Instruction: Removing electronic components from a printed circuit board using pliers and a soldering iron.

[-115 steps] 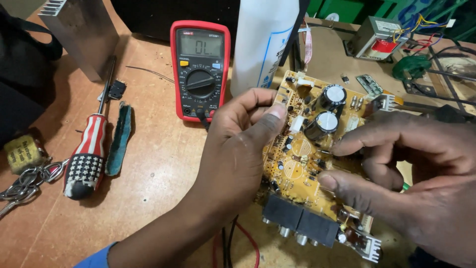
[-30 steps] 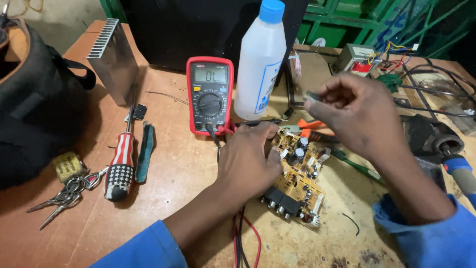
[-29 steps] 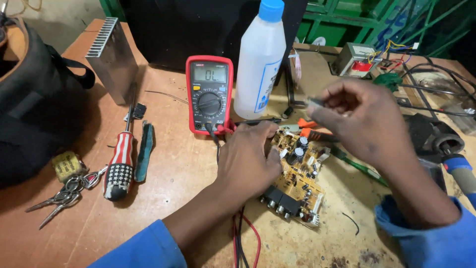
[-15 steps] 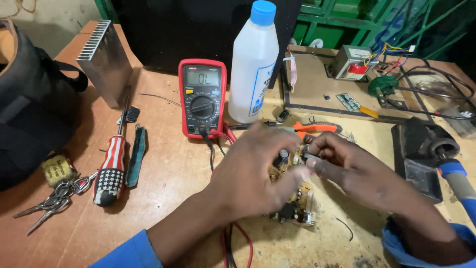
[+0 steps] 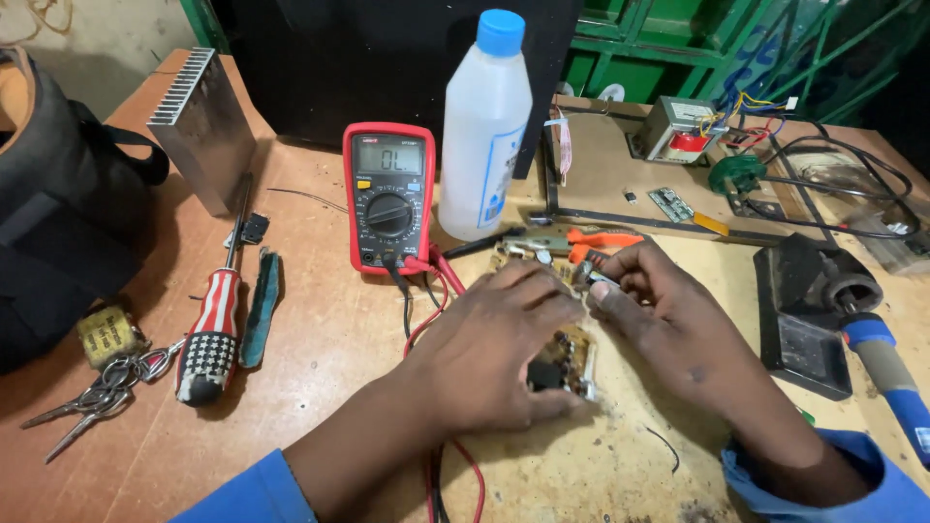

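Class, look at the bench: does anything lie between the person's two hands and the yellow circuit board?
Nothing visible does. The left hand lies flat on the circuit board, covering most of it, and the right hand touches its far end with its fingers. The multimeter stands behind, apart.

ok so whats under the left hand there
A yellow circuit board lies under the left hand, flat on the wooden table. Only its near edge and far end show; the middle is covered. The right hand touches its far end.
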